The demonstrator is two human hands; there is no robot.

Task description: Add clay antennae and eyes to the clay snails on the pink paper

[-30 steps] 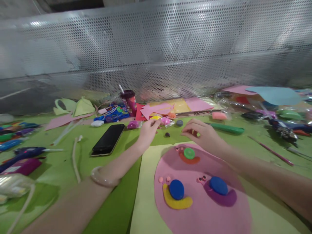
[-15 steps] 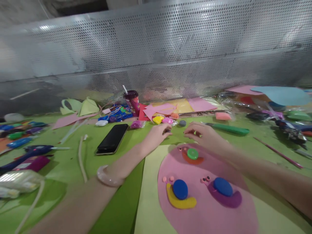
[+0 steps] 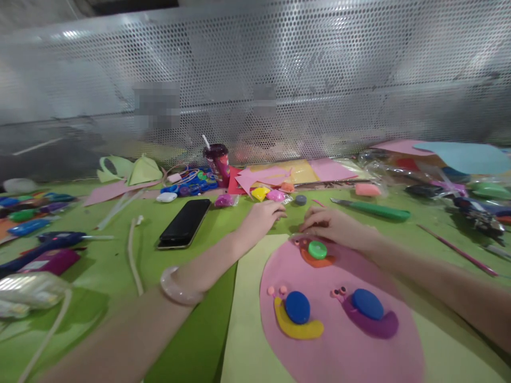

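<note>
My right hand (image 3: 333, 226) is at the top of a pink oval sheet (image 3: 335, 351), its fingers bent together beside the head of a small orange clay snail (image 3: 324, 261) with a green cap (image 3: 318, 249) as its shell. Whatever those fingertips pinch is hidden. Just left of it, my left hand (image 3: 263, 217) hovers by the sheet's upper edge, fingers curled, contents out of sight. Lower on the oval lie a yellow snail (image 3: 301, 331) and a purple snail (image 3: 379, 325), each with a blue cap and stalked eyes.
A black phone (image 3: 186, 223) lies left of my left hand. Behind the hands are a lidded cup (image 3: 218, 165), clay packets (image 3: 260, 193) and a grey cap (image 3: 301, 200). A green craft knife (image 3: 377, 210) and a thin stick (image 3: 457, 250) lie right. Glue guns (image 3: 51, 247) are far left.
My right hand has come down closer to the orange snail's head, its fingers drawn closer together. My left hand's fingers have shifted slightly, remaining near the same spot.
</note>
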